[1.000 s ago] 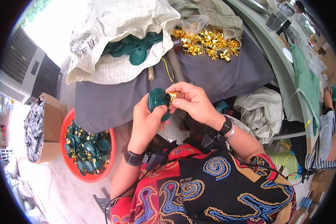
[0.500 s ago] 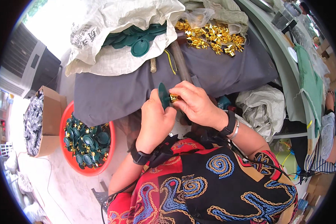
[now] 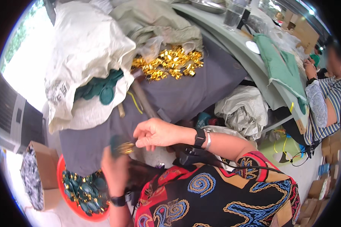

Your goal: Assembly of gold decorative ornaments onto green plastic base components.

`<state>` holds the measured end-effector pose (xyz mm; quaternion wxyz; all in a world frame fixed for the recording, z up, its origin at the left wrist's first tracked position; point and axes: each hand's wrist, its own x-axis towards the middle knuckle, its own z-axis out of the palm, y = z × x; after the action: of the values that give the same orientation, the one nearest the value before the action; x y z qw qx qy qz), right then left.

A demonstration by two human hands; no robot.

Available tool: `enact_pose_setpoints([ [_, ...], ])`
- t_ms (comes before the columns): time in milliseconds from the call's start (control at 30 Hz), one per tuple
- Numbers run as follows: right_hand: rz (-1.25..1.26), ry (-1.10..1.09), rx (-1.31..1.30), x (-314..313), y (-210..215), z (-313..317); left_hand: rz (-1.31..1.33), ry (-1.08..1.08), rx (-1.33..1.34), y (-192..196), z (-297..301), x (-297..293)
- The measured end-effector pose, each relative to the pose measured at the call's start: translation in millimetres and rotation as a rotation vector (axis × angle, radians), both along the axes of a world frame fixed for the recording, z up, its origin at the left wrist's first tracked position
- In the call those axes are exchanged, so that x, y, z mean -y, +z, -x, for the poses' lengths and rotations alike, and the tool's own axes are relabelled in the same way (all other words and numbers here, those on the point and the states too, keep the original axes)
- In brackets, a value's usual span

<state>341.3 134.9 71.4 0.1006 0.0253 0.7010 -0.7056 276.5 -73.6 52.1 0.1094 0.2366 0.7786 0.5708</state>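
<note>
My left hand is blurred by motion and holds a dark green oval piece with a gold part on it, low over the grey cloth. Just to its right my right hand hovers with its fingers loosely curled and apart, holding nothing that I can make out. A red basin of finished green-and-gold pieces stands below my left hand. Ahead lie a pile of gold parts and a white sack with green oval pieces spilling from it.
A grey cloth covers the work surface. A cardboard box stands left of the basin. A crumpled white bag lies at the right. Another person in a striped top sits at the far right beside a long green table.
My head has turned, so the scene has shifted. My left hand with the green piece has dropped toward the red basin, and my right hand has come off the piece.
</note>
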Motion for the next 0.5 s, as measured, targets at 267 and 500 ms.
enact_pose_setpoints([
  [267,-1.333,-0.973,-0.244,-148.7,-22.7,5.7,-0.482,0.686,0.440,-88.1,112.5,269.2],
  [500,-1.444,-0.930,0.013,-214.8,-60.8,8.6,-0.070,1.029,0.415,-113.0,130.5,282.0],
])
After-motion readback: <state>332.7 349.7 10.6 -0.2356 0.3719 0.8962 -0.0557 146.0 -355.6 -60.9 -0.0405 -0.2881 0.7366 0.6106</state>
